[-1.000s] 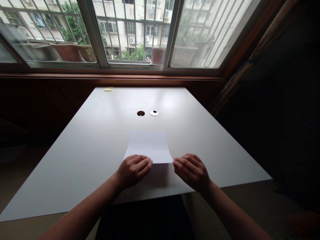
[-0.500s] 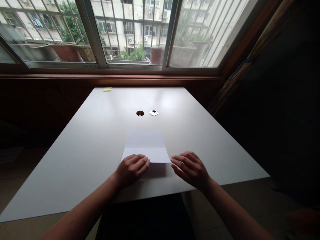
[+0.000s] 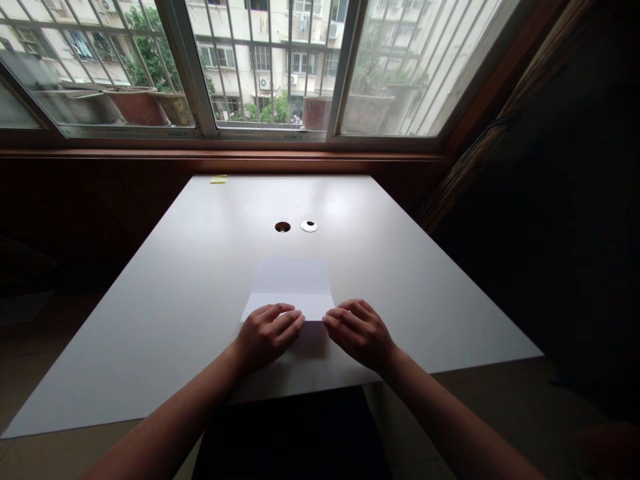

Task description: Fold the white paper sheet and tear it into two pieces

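Observation:
A white sheet of paper [image 3: 293, 283] lies on the white table [image 3: 170, 307] right in front of me, with a faint crease running across it. My left hand [image 3: 267, 333] rests on the sheet's near left corner, fingers curled and pressed together on the edge. My right hand [image 3: 357, 332] sits just beside it on the near right part of the edge, fingers curled the same way. The two hands are almost touching. The near edge of the sheet is hidden under my fingers.
A round cable hole [image 3: 283, 227] and its loose silver cap [image 3: 309, 226] lie beyond the paper. A small yellow note [image 3: 218, 179] sits at the table's far left edge. A wooden sill [image 3: 225, 159] and barred window stand behind, and a dark curtain [image 3: 480, 153] hangs at the right.
The sheet, bowed upward a second ago, now lies flatter and shows a crease. My right hand has slid left along the near edge toward my left hand.

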Action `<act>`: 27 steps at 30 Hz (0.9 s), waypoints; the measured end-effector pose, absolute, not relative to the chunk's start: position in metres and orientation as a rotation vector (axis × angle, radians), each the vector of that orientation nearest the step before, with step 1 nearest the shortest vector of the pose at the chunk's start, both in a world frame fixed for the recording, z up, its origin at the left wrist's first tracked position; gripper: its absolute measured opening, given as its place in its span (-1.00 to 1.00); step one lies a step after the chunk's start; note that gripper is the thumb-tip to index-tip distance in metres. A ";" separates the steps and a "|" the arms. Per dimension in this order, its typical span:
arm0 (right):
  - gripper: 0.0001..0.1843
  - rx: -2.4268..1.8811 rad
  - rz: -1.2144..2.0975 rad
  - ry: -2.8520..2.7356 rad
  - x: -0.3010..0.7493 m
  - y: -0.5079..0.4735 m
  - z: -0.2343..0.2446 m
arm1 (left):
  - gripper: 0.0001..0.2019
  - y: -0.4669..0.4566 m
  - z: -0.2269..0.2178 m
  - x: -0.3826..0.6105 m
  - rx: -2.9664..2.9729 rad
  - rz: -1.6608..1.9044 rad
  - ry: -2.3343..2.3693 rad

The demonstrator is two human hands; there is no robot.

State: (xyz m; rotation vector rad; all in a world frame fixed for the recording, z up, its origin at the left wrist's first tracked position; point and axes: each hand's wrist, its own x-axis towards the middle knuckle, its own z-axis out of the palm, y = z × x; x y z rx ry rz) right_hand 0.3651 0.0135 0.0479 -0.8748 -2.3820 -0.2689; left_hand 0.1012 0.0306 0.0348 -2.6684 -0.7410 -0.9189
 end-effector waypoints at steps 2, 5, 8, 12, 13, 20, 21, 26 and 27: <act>-0.82 -0.873 -0.274 -2.385 0.361 0.014 0.049 | -0.78 0.030 0.037 0.107 -2.666 -0.924 -0.736; -0.82 -0.866 -0.283 -2.381 0.355 0.014 0.052 | -0.82 0.029 0.040 0.117 -2.662 -0.937 -0.729; -0.83 -0.862 -0.288 -2.358 0.350 0.014 0.054 | -0.83 0.029 0.043 0.124 -2.643 -0.952 -0.743; -0.84 -0.868 -0.279 -2.349 0.348 0.015 0.054 | -0.86 0.029 0.047 0.126 -2.622 -0.966 -0.758; -0.83 -0.869 -0.275 -2.347 0.348 0.015 0.054 | -0.86 0.029 0.048 0.126 -2.622 -0.969 -0.756; -0.79 -0.843 -0.262 -2.311 0.354 0.015 0.050 | -0.86 0.030 0.049 0.116 -2.611 -0.983 -0.751; -0.78 -0.842 -0.263 -2.303 0.355 0.015 0.051 | -0.85 0.030 0.048 0.113 -2.611 -0.982 -0.751; -0.76 -0.829 -0.259 -2.276 0.361 0.014 0.052 | -0.80 0.030 0.045 0.096 -2.607 -0.963 -0.746; -0.76 -0.830 -0.257 -2.272 0.362 0.014 0.052 | -0.79 0.030 0.044 0.093 -2.607 -0.958 -0.751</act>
